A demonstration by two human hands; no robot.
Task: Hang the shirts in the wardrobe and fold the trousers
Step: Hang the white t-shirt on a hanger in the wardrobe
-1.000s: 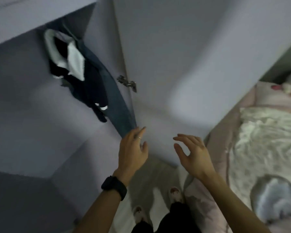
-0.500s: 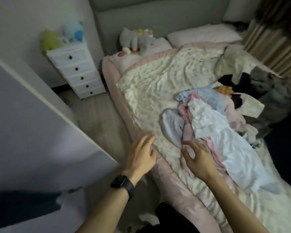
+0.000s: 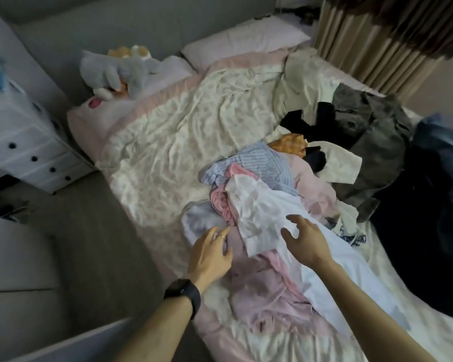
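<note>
Clearly, most of your job remains: shirts (image 3: 267, 163) lie heaped on the bed (image 3: 168, 142) at centre frame, and grey and dark garments (image 3: 372, 131) sprawl unfolded at the right. Your left hand (image 3: 209, 257) is spread above the heap's near edge, your right hand (image 3: 304, 239) spread over the white shirt (image 3: 259, 212); neither grips anything.

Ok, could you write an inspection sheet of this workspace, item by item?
Surface: bed with crumpled cream cover.
Job's things: white shirt on top of the pile, pink garment under it, blue striped shirt behind, grey garment and dark clothes at right.
Clutter: plush toys beside the pillow.
Hands: left hand open over the pile's left edge; right hand open, fingers spread over the white shirt; neither holds anything.
Cables: nothing seen.
Surroundings: drawer chest at left, curtain at top right.
</note>
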